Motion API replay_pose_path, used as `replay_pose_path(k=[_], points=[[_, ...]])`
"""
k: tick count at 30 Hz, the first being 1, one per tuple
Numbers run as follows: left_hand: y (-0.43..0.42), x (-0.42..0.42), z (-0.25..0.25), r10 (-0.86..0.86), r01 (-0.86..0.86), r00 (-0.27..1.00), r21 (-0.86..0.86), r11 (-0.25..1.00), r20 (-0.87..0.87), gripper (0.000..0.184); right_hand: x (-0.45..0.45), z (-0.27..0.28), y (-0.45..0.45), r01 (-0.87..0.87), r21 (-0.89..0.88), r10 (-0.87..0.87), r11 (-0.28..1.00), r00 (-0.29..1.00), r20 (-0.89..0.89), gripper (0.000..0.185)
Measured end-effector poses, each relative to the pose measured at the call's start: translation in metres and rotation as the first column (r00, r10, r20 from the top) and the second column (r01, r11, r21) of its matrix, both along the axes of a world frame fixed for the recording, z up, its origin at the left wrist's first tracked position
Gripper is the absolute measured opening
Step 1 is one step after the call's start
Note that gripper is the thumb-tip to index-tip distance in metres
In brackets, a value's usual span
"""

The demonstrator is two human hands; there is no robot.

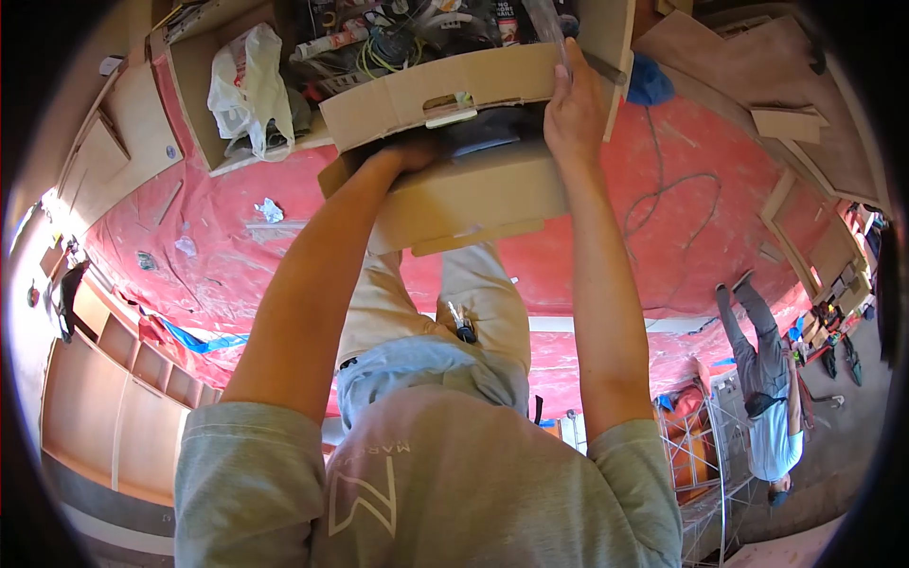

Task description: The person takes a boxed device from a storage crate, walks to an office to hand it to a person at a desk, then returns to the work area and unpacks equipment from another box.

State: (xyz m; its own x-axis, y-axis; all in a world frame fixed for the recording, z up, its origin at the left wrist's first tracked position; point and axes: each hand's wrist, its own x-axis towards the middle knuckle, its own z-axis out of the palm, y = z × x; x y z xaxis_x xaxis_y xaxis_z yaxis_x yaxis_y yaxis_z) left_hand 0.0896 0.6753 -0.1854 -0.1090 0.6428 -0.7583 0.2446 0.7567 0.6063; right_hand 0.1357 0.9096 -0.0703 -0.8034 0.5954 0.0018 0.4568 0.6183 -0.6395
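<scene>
An open cardboard box [473,194] is tilted toward me above my legs, its tall flap [445,83] with a cut-out handle raised at the back. My left hand [414,153] reaches inside the box; shadow hides its fingers, and whether it grips anything cannot be made out. Beside it in the box lies a dark item [488,131] with a pale, shiny patch. My right hand [575,109] is closed on the box's right side, thumb up along the edge. A strip of clear plastic [544,24] rises just beyond its fingertips.
Behind the box, a wooden crate [194,104] holds bottles, tubes, a yellow-green cord [388,52] and a white plastic bag [251,90]. Red sheeting [701,180] covers the floor, with a cable [663,189] across it. Another person [769,398] stands at right near metal scaffolding [705,435].
</scene>
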Motion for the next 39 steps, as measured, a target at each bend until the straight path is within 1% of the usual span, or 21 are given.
replay_pose_path(k=[2, 3, 5, 7, 9, 10, 11, 13, 16, 18, 19, 21, 22, 25, 28, 31, 34, 37, 39], points=[[-0.010, 0.004, -0.003, 0.102, -0.101, 0.994, 0.044, 0.994, -0.031, 0.052, 0.001, 0.001, -0.001, 0.000, -0.005, 0.000, 1.000, 1.000, 0.004, 0.038], [-0.017, 0.007, 0.000, 0.084, -0.083, 0.992, 0.017, 0.996, -0.090, 0.051, 0.001, 0.001, -0.001, -0.002, -0.002, 0.002, 1.000, 1.000, 0.004, 0.038], [-0.025, 0.006, 0.000, -0.034, 0.031, 0.999, -0.089, 0.996, -0.027, 0.048, 0.003, 0.000, -0.002, -0.008, 0.002, 0.008, 1.000, 1.000, 0.006, 0.039], [-0.027, 0.004, 0.011, -0.087, 0.088, 0.996, -0.113, 0.990, 0.019, 0.043, 0.003, 0.000, -0.001, -0.016, 0.009, 0.016, 1.000, 1.000, 0.005, 0.039], [-0.034, 0.004, 0.023, -0.047, 0.048, 0.999, -0.084, 0.995, 0.013, 0.043, 0.004, -0.001, -0.001, -0.017, 0.006, 0.017, 1.000, 1.000, -0.015, 0.039], [-0.034, 0.004, 0.036, -0.027, 0.028, 1.000, -0.070, 0.997, 0.012, 0.044, 0.005, -0.001, -0.001, -0.016, 0.003, 0.016, 1.000, 1.000, -0.024, 0.039], [-0.035, 0.003, 0.049, -0.019, 0.023, 0.998, -0.069, 0.997, 0.056, 0.044, 0.005, -0.001, -0.001, -0.021, 0.005, 0.021, 1.000, 0.999, -0.028, 0.039], [-0.027, -0.012, 0.099, -0.005, 0.014, 0.990, -0.065, 0.998, 0.143, 0.045, 0.005, -0.001, -0.001, -0.028, 0.011, 0.029, 1.000, 0.999, -0.035, 0.040], [-0.008, -0.018, 0.153, -0.070, 0.122, 0.984, -0.330, 0.936, 0.163, 0.046, 0.007, 0.002, -0.003, -0.014, -0.022, 0.015, 1.000, 1.000, 0.015, 0.042], [-0.021, -0.009, 0.176, 0.106, -0.104, 0.994, -0.174, 0.979, 0.005, 0.044, 0.007, 0.006, -0.005, 0.006, -0.054, -0.005, 0.999, 1.000, 0.021, 0.043], [-0.028, -0.005, 0.186, 0.202, -0.207, 0.977, -0.082, 0.975, -0.061, 0.044, 0.007, 0.007, -0.006, 0.016, -0.072, -0.015, 0.997, 1.000, 0.025, 0.044], [-0.039, 0.006, 0.200, 0.211, -0.203, 0.950, 0.060, 0.977, -0.231, 0.041, 0.007, 0.005, -0.006, 0.007, -0.064, -0.007, 0.998, 1.000, -0.006, 0.044], [-0.043, 0.009, 0.204, 0.222, -0.189, 0.923, 0.131, 0.973, -0.314, 0.040, 0.007, 0.004, -0.006, 0.002, -0.058, -0.003, 0.998, 1.000, -0.023, 0.044], [-0.052, 0.009, 0.209, 0.256, -0.185, 0.906, 0.230, 0.956, -0.338, 0.037, 0.010, 0.006, -0.006, 0.000, -0.060, 0.001, 0.998, 1.000, 0.006, 0.044], [-0.064, 0.016, 0.202, 0.329, -0.261, 0.870, 0.224, 0.939, -0.366, 0.034, 0.009, 0.008, -0.006, -0.002, -0.051, 0.002, 0.999, 1.000, 0.002, 0.044], [-0.063, 0.017, 0.200, 0.377, -0.302, 0.825, 0.236, 0.924, -0.420, 0.026, 0.014, 0.010, -0.008, 0.002, -0.089, 0.002, 0.996, 0.999, 0.045, 0.036], [-0.032, 0.009, 0.212, 0.128, -0.147, 0.924, -0.024, 0.989, -0.360, 0.020, 0.018, 0.013, -0.011, 0.013, -0.106, -0.006, 0.994, 0.998, 0.061, 0.037], [-0.026, 0.010, 0.177, 0.235, -0.250, 0.937, -0.027, 0.968, -0.258, 0.017, 0.017, 0.011, -0.010, -0.043, -0.013, 0.043, 0.999, 0.999, -0.004, 0.039], [-0.028, 0.009, 0.174, 0.213, -0.214, 0.856, 0.054, 0.975, -0.471, 0.016, 0.017, 0.014, -0.013, -0.019, -0.060, 0.019, 0.998, 1.000, 0.002, 0.037]])
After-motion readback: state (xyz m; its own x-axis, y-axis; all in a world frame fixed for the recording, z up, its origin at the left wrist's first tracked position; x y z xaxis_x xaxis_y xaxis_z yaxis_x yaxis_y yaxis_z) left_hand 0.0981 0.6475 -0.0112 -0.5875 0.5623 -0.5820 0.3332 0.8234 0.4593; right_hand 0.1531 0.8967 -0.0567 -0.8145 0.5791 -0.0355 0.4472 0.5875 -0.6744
